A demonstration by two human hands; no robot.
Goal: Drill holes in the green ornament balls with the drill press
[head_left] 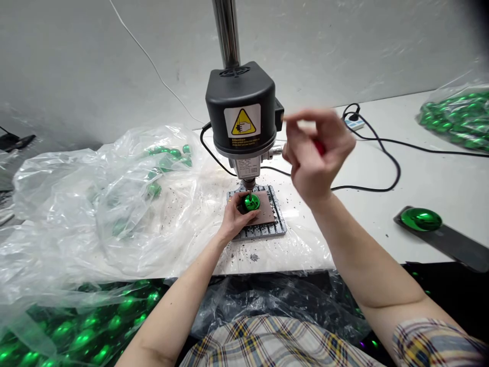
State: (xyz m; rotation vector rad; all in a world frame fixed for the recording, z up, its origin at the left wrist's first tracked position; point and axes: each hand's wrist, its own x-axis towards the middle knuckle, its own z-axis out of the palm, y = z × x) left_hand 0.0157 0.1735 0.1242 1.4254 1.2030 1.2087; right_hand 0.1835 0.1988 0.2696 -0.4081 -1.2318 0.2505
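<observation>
The left hand is wrapped firmly around a glossy green ball, mirror-shiny and probably plastic, pressing it onto a brown pad on a slotted metal base. Right above it is the chuck of a bench drill press, with a rounded black housing on a steel column. Can't tell if a bit is touching the ball, that spot's too small to make out. The right hand is up and blurry, fingers curled around something red, mostly hidden, so no idea what it is or how tight the grip is. Crinkly clear plastic sheeting sits on the left, dusted with black specks, and a bulging bag of green balls gets cut off at the right edge.
</observation>
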